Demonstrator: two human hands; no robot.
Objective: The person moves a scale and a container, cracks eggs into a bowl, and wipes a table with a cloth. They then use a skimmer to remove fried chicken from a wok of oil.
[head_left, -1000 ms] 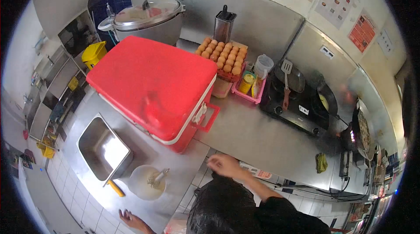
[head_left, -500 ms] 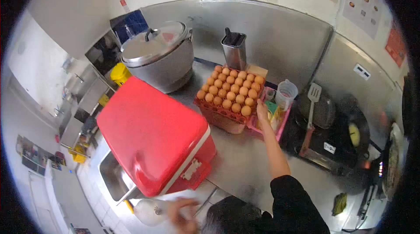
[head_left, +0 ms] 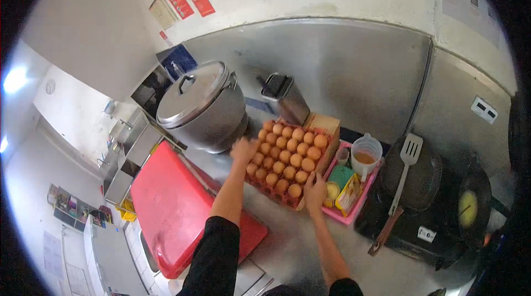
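1. From my head view, the egg tray [head_left: 278, 197] sits on the steel table [head_left: 290, 240], toward the table's back edge, its brown eggs [head_left: 285, 156] standing in rows. Tan cardboard [head_left: 326, 124] shows at its far right corner.
2. I have my left hand [head_left: 244, 150] at the tray's left side, beside the outer eggs – it is blurred, so I can't tell whether the fingers are clamped on the rim.
3. My right hand [head_left: 315, 190] is at the near right corner of the tray, fingers bent and close to an egg. I can't tell how firmly they grip.
4. Just right of that hand I see a pink basket [head_left: 347, 220] with a clear jug [head_left: 366, 155] of brown liquid, a green item [head_left: 340, 176] and a yellow packet [head_left: 348, 195].
5. Behind the tray, near the table's back edge, a metal holder [head_left: 293, 105] leans in my view; the big lidded pot [head_left: 213, 121] is to its left.
6. A red cooler [head_left: 171, 202] fills the near left part of my view – and on the right a slotted spatula [head_left: 410, 151] lies over a black pan [head_left: 431, 180].
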